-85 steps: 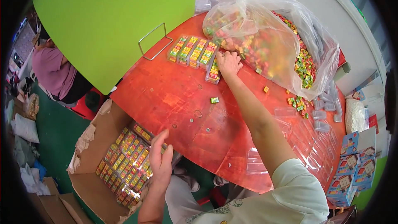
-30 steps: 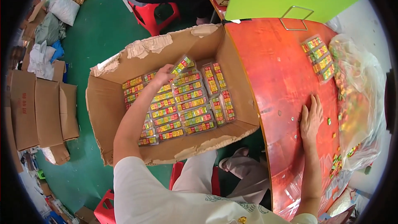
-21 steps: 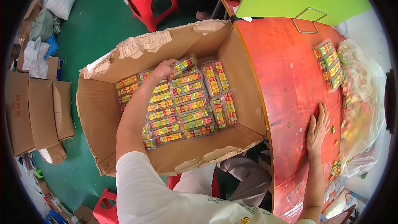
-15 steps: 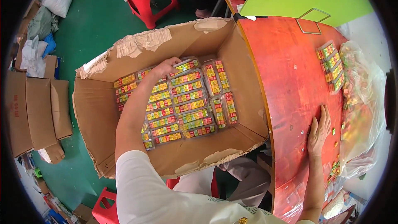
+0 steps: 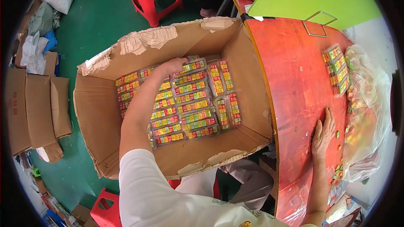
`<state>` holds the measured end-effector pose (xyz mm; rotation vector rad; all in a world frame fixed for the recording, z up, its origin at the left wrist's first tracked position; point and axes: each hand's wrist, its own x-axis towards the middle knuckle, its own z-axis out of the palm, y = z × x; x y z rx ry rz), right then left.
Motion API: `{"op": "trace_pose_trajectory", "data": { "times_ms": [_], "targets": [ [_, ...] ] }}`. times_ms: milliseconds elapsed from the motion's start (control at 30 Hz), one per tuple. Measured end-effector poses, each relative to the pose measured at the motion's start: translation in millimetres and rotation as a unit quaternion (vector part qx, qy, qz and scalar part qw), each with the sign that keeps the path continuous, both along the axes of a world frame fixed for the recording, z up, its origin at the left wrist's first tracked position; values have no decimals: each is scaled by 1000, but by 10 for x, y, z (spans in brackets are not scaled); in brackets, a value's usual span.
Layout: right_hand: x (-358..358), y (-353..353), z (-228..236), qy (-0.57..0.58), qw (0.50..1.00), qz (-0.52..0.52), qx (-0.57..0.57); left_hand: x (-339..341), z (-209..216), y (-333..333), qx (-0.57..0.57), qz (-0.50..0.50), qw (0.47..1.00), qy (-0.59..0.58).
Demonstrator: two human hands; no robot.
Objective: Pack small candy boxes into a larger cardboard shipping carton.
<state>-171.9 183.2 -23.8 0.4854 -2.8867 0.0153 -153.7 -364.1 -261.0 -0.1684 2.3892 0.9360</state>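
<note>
A large open cardboard box [image 5: 256, 113] holds rows of clear plastic packs [image 5: 192, 97], each filled with small red, yellow and green blocks. My left hand [image 5: 174, 66] reaches into it, fingers closed over the left end of a clear pack [image 5: 195, 66] in the far middle of the layer. My forearm hides part of the left rows. On the red table [image 5: 290, 80] my right hand [image 5: 323, 136] lies flat with fingers stretched out, holding nothing. A few loose small blocks [image 5: 338, 172] lie just beyond it, by the table's right side.
A stack of filled packs [image 5: 336, 69] stands at the table's far right, beside a big clear bag [image 5: 366, 113] of blocks. A green board [image 5: 315, 0] with a metal handle is behind. Red stools [image 5: 155, 8] and flattened cartons [image 5: 38, 109] are on the green floor; another person sits at the back.
My left hand has shifted slightly right and away, with the pack's end still under its fingers. The right hand stays flat on the table.
</note>
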Motion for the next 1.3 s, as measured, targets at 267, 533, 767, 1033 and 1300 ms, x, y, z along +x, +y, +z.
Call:
{"op": "trace_pose_trajectory", "data": {
  "times_ms": [267, 533, 767, 1033, 1300],
  "targets": [
    [16, 6, -14, -8, 1000, -7, -6, 64, 123, 279, -212, -16, 977, -14],
    [32, -32, 18, 6, 1000, -14, -23, 71, 136, 463, -229, 5, 973, 35],
    [-8, 58, 108, 15, 997, -2, -81, 51, -126, 548, -192, -3, 965, 178],
    [-999, 575, -123, 87, 904, -98, -406, 125, -117, 503, -219, 55, 959, 174],
    [-1952, 417, 205, 3, 855, -418, -308, 575, 548, 534, -121, 97, 957, 245]
  ]
}}
